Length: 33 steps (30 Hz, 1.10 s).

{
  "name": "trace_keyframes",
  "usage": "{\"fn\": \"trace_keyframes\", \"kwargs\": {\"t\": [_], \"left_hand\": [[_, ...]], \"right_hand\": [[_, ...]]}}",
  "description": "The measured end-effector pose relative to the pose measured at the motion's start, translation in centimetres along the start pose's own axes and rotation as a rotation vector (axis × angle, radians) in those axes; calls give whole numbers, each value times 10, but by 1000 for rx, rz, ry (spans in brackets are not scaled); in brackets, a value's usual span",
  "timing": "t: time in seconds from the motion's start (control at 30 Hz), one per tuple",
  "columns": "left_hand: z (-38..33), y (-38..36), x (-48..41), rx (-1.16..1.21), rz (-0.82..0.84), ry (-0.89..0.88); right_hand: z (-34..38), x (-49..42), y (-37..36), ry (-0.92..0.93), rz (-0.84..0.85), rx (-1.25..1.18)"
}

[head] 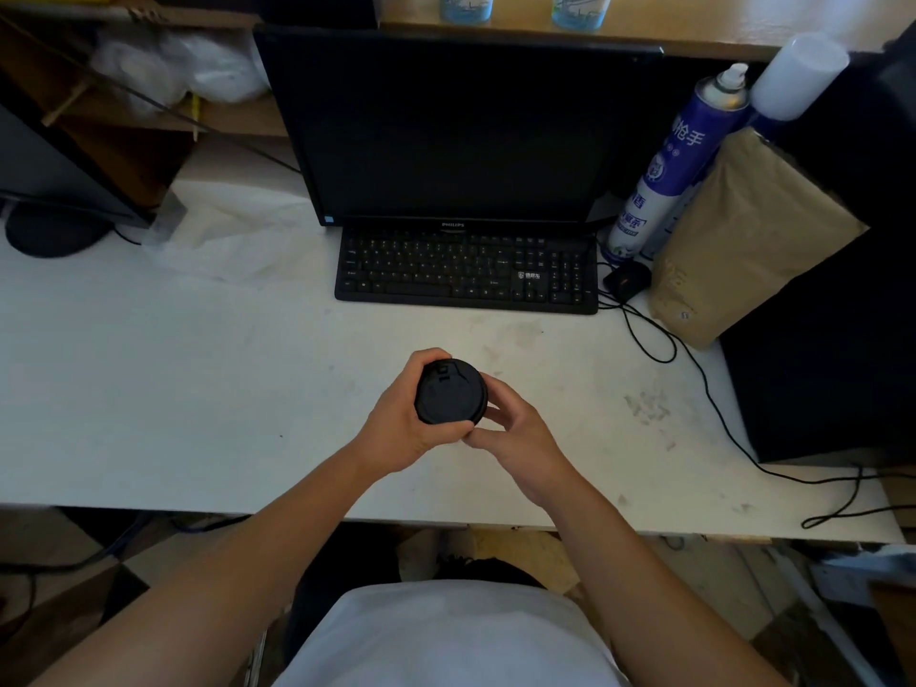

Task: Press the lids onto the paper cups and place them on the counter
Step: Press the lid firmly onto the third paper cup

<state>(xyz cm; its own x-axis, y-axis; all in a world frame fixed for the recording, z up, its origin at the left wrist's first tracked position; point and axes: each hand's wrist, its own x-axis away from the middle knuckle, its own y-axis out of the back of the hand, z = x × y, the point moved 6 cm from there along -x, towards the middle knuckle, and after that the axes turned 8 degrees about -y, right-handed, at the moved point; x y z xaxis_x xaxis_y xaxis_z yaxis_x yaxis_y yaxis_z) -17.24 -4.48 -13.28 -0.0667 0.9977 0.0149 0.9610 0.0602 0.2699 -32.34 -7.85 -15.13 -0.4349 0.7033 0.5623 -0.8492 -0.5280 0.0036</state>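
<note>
I am seating the lid (450, 392); my left hand (409, 428) wraps it from nine o'clock, my right hand (510, 428) pinches its rim at four o'clock; cup hidden beneath, above the worktop (198, 389); next, I judge, even pressure all round.

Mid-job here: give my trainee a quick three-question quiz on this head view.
1. True or false: the black lid is held between both hands above the white counter.
2. Which stands just right of the keyboard? A) a mouse B) a stapler C) a mug
3. Fill in: two cups stand on the shelf above the ____.

Key
1. True: the left hand wraps it from the near left, and the right hand meets its right rim. The cup beneath is hidden.
2. A: the mouse.
3. Monitor; only the bottoms of the cups show.
</note>
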Motion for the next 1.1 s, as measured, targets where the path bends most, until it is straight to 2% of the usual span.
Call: {"fn": "trace_keyframes", "kwargs": {"t": [0.43,0.63,0.77,0.87,0.97,1.1], "left_hand": [[21,-6,1,-39,67,70],[26,2,4,16,64,199],[34,14,11,109,-137,341],[43,11,17,218,-249,431],[47,4,18,220,-285,422],[50,-3,18,230,-322,388]], "right_hand": [[-21,-17,2,-78,-2,-86],[-18,-15,9,-143,-25,-217],[-19,-18,21,-179,-91,-409],[-17,-19,16,-172,-107,-333],[-17,-20,4,-132,-105,-255],[-23,-22,-2,-142,-186,-270]]}}
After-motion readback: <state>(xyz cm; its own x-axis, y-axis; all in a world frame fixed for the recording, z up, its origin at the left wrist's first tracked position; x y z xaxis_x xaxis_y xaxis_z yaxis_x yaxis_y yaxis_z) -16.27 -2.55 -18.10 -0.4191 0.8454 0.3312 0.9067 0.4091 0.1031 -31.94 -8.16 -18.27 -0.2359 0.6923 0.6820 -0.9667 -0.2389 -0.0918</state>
